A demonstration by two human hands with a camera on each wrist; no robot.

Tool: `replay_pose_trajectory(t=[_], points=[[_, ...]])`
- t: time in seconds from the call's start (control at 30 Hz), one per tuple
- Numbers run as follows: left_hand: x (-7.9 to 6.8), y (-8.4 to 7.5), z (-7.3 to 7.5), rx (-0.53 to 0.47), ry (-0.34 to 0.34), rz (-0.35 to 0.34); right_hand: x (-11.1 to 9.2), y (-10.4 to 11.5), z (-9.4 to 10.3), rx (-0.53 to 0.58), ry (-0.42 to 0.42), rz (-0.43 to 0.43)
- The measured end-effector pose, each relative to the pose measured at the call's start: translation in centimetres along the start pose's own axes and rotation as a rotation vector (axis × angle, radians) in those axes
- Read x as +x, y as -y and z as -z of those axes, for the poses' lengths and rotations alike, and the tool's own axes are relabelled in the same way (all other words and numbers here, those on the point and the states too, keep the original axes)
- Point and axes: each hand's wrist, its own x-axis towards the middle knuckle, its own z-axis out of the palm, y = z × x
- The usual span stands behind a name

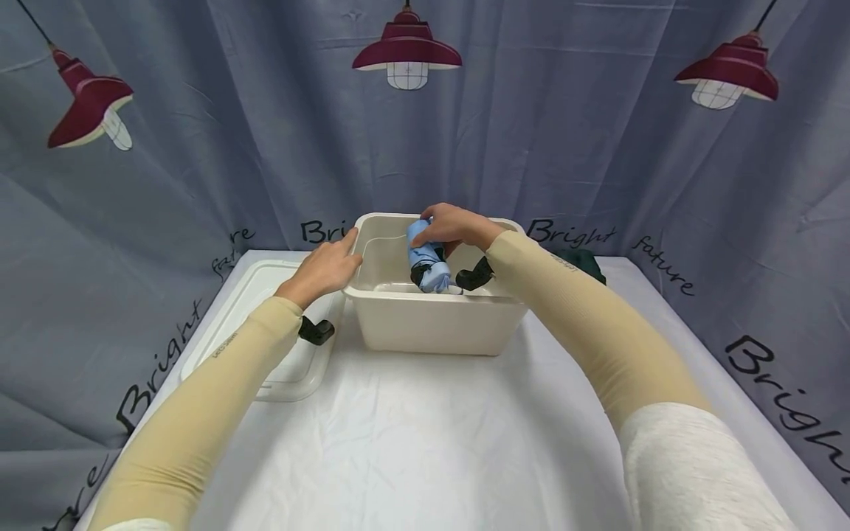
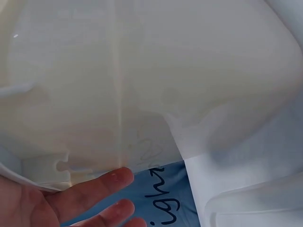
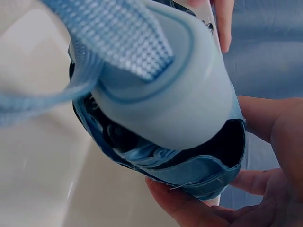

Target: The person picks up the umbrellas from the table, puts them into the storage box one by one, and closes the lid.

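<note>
My right hand [image 1: 454, 225] grips a folded light-blue umbrella [image 1: 425, 254] inside a cream plastic storage box [image 1: 438, 321]. The right wrist view shows the umbrella's pale handle [image 3: 203, 99] and woven wrist strap [image 3: 113, 35] close up, with thumb and fingers around the folded fabric. The umbrella tilts, its handle end toward the near side of the box. At the left, my left hand [image 1: 325, 269] holds the box's rim, its thumb toward the inside. Its fingers [image 2: 106, 187] lie along the outside near the rim in the left wrist view.
The box's white lid [image 1: 292, 369] lies flat on the white-covered table [image 1: 425, 442] at the left. A dark green item [image 1: 581, 262] sits right of the box, partly behind my right forearm. A grey-blue curtain [image 1: 279, 133] hangs behind the table and along both sides.
</note>
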Motion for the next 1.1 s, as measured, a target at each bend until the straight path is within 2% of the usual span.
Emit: replay_pose_trajectory(t=[0.23, 0.5, 0.77, 0.97, 1.1], points=[[0.1, -0.5, -0.1, 0.022, 0.005, 0.003, 0.5, 0.3, -0.6, -0.002, 0.045, 0.000], [-0.1, -1.0, -0.2, 0.044, 0.011, 0.031, 1.7, 0.8, -1.7, -0.024, 0.158, -0.022], [-0.1, -1.3, -0.5, 0.055, -0.004, 0.047, 3.4, 1.6, -3.3, -0.021, 0.251, -0.086], [-0.2, -1.1, -0.6, 0.081, -0.008, 0.050, 4.4, 2.3, -4.4, -0.171, 0.272, -0.074], [-0.1, -1.0, -0.6, 0.090, -0.021, 0.036, 4.8, 2.5, -4.9, -0.208, 0.290, -0.089]])
